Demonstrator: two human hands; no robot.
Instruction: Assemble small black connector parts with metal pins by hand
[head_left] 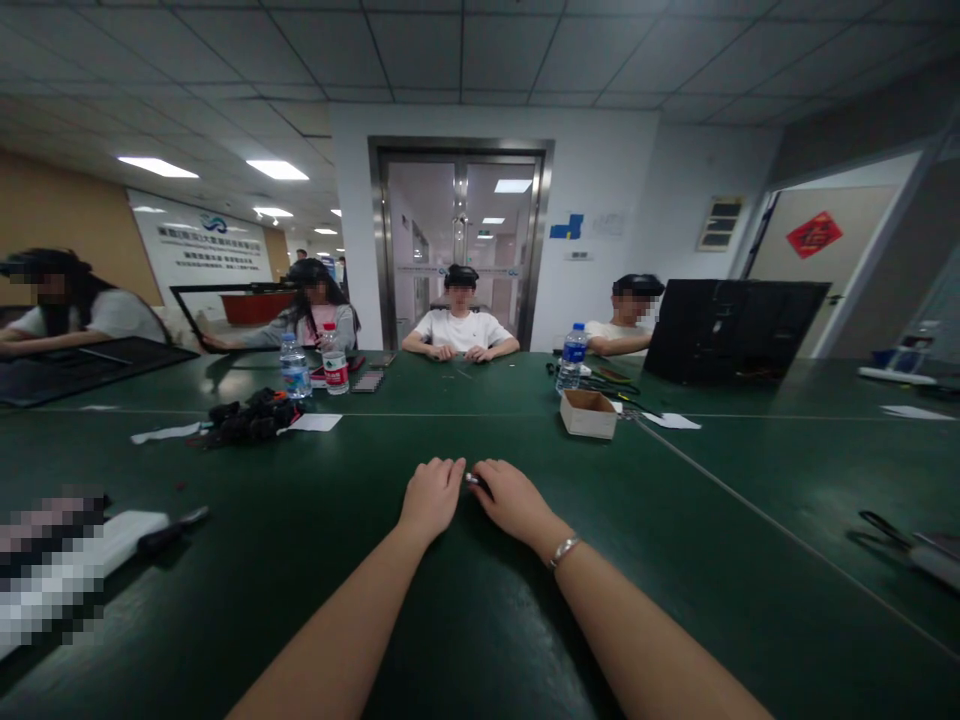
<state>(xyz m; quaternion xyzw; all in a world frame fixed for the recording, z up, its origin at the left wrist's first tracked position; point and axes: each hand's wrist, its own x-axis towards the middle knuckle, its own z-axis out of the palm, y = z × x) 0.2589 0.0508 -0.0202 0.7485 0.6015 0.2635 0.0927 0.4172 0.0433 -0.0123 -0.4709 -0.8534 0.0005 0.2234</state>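
Note:
My right hand (517,498), with a silver bracelet (564,552) at its wrist, is closed on a small dark object with a shiny silver end (477,482). Most of this object is hidden under the fingers, so its kind does not show. Just left of it, my left hand (433,498) rests palm down on the green table (480,640), its fingers lying on the surface and its thumb beside the object's silver end. Nothing shows in the left hand. A narrow gap separates the two hands.
Beyond my hands stand an open cardboard box (589,416), a blue-labelled water bottle (571,358) and a red-capped bottle (334,362). A black tangled bundle (255,416) lies left, by white paper (315,423). Several people sit across the table, one near a large black case (731,330).

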